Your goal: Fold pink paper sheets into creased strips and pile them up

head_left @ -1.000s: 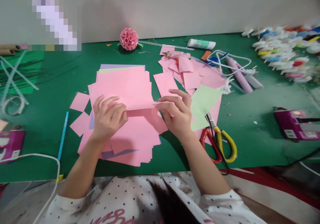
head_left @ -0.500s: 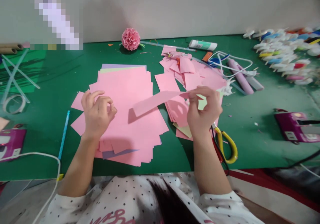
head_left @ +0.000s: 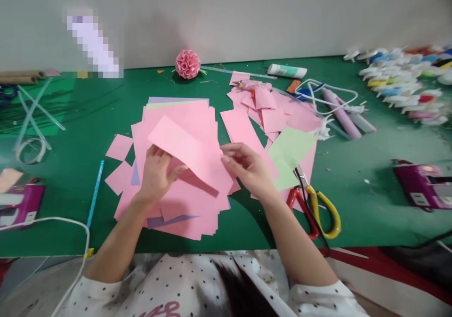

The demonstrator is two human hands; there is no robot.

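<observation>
Paper [head_left: 189, 150] slants over the left hand [head_left: 156, 173], fingertips hidden, thumb apart; the right hand [head_left: 249, 166] curls beside its right end. Whether either pinches it, I cannot tell. Probably light, floppy, easily creased; best held by opposite edges.

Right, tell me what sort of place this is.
It looks like a papercraft worktable, though whether at home or in a workshop is unclear: a stack of mostly pink paper, scissors and a pink paper ball share the green tabletop.
</observation>
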